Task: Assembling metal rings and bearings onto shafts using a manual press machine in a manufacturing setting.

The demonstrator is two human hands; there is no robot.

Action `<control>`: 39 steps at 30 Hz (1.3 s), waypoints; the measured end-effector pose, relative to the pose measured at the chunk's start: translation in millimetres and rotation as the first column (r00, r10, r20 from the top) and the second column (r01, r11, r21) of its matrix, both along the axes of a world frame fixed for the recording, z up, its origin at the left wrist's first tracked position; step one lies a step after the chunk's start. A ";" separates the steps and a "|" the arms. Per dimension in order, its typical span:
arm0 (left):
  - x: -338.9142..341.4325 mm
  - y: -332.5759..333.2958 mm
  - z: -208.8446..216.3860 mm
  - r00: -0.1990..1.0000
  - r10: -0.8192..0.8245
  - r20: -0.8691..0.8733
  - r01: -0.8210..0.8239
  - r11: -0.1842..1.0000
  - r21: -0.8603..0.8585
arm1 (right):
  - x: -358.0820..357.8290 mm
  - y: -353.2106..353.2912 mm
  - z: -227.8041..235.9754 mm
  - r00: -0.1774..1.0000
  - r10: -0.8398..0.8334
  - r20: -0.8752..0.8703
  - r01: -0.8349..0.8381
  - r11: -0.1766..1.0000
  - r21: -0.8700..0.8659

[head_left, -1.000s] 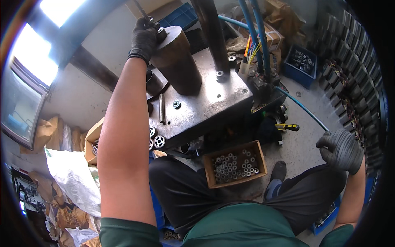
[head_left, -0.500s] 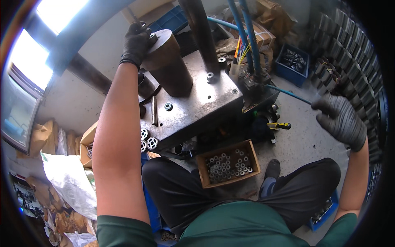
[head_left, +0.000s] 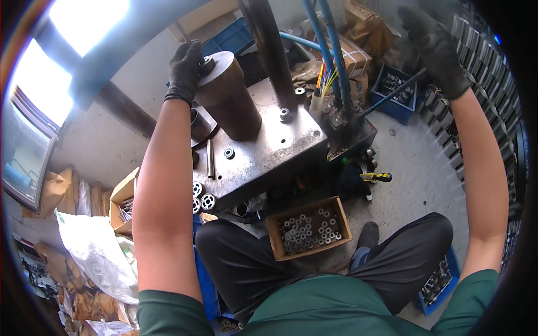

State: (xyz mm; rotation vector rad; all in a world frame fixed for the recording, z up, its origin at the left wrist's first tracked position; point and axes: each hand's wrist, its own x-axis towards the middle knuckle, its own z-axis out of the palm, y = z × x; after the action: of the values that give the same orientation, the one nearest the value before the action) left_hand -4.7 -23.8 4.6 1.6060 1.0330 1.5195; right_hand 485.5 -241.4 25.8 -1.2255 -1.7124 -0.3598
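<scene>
My left hand point(head_left: 186, 70), in a dark glove, is closed at the top of a thick steel cylinder point(head_left: 228, 95). Its fingers hold a small dark round metal part point(head_left: 207, 66) at the rim; a thin rod point(head_left: 182, 32) rises beyond them. The cylinder stands tilted in this view on a worn steel press table point(head_left: 263, 148). Up at the right, my gloved right hand point(head_left: 434, 53) has its fingers stretched upward, somewhat blurred. A blue pump lever point(head_left: 392, 92) ends against or just beside its palm; the exact contact is hidden.
On the table lie a metal pin point(head_left: 210, 159), a green-edged ring point(head_left: 228, 153) and a small bushing point(head_left: 284, 115). Below, a wooden box point(head_left: 272, 238) holds many rings. Blue crates of parts point(head_left: 404, 115) and a yellow-black handled tool point(head_left: 376, 177) are on the right.
My right hand has risen, and the blue lever has swung from sloping down to sloping up. My left hand stays at the cylinder's top; the whole view has shifted slightly.
</scene>
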 end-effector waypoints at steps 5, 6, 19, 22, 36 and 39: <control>-13.0 5.9 0.9 0.999 -0.025 0.038 0.023 0.999 0.030 | -22.5 16.8 7.7 0.982 -0.099 0.162 0.092 0.995 0.048; -14.8 3.4 -0.5 0.998 -0.047 0.043 0.045 0.998 0.051 | -34.4 12.1 9.8 0.992 -0.021 -0.125 0.023 1.000 0.014; -36.1 11.7 9.1 0.973 -0.152 -0.172 0.164 0.985 0.056 | -69.5 -127.2 -29.6 0.944 -0.272 0.187 0.318 0.900 -0.297; -12.8 -15.5 3.6 0.932 -0.342 0.116 0.335 0.939 0.075 | -77.9 -134.4 -29.4 0.952 -0.232 0.197 0.277 0.929 -0.246; 12.1 -257.1 -19.1 0.762 -0.449 0.467 0.519 0.854 -0.026 | -99.1 -148.9 -29.7 0.920 -0.116 0.374 0.306 0.808 -0.504; 5.4 -268.0 -16.1 0.777 -0.466 0.423 0.539 0.840 -0.066 | -95.9 -146.8 -28.8 0.916 -0.071 0.394 0.301 0.771 -0.561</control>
State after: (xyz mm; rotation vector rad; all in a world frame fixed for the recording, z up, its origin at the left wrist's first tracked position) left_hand 0.8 -291.8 -11.5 1.2399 0.4445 1.2513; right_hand 389.6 -388.2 -3.0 -1.9172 -2.1109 -0.1364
